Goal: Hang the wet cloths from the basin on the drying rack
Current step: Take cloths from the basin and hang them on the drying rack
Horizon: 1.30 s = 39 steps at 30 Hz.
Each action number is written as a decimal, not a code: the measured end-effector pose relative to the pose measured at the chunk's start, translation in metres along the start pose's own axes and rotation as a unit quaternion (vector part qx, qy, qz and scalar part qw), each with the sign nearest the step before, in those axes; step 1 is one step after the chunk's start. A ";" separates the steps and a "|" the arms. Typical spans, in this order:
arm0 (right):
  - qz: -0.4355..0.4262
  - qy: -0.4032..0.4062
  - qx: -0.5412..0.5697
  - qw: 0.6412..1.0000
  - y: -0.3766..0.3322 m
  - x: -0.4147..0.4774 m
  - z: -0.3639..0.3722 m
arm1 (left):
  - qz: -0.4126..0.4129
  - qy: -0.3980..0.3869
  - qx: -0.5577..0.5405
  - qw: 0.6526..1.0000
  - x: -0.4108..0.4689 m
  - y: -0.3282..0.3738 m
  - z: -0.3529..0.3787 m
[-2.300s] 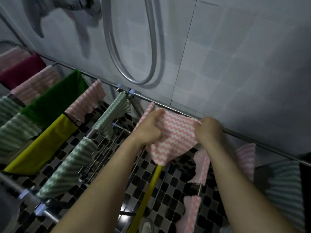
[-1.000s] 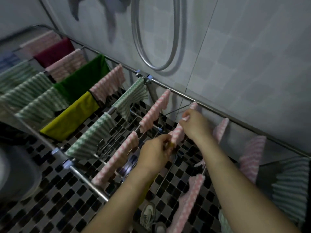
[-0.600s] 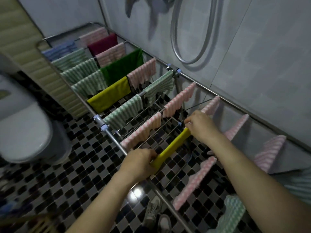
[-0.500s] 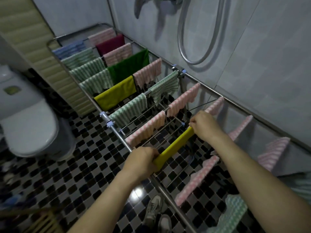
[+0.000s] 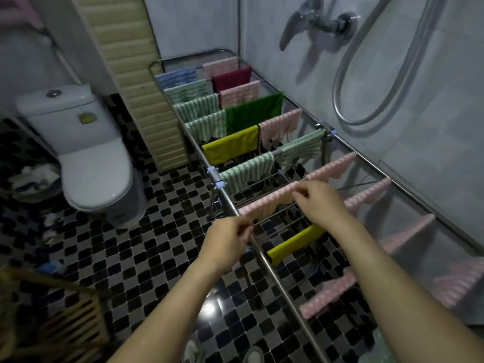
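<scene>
One pink cloth [image 5: 267, 203] spans the rack [image 5: 281, 286] crosswise, right hand [image 5: 320, 204] pinching it; left hand [image 5: 225, 244] curled, grip unclear.

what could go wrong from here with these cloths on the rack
1. The right hand is at the end of the pink cloth, which looks bunched on its rod; a tug might pull it off.
2. The yellow cloth lies just under the right wrist; drawing back could drag it.
3. The tiled floor shines beside the drying rack; drips may make it slippery.
</scene>
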State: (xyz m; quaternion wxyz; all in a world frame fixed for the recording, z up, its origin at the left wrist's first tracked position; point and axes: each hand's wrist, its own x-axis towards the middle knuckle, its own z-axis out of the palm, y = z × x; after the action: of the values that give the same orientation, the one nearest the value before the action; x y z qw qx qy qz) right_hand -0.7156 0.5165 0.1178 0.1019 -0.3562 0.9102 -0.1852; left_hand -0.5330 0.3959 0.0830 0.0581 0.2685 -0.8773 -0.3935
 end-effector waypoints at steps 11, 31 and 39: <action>-0.168 -0.116 0.132 0.970 -0.222 0.007 0.068 | -0.130 0.220 -0.106 0.961 -0.082 -0.104 -0.146; -0.209 -0.447 0.229 0.839 -0.574 -0.054 0.308 | -0.479 0.376 -0.130 0.783 -0.267 -0.369 -0.300; -0.189 -0.568 0.122 0.792 -0.632 -0.043 0.420 | -0.558 0.327 -0.142 0.750 -0.251 -0.465 -0.294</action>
State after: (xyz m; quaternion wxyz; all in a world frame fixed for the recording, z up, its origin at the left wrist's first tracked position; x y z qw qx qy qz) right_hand -0.1649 0.0069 -0.0037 0.6060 -0.5464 0.5733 -0.0744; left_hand -0.0296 0.0782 -0.0246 0.1491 0.8108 -0.4329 -0.3645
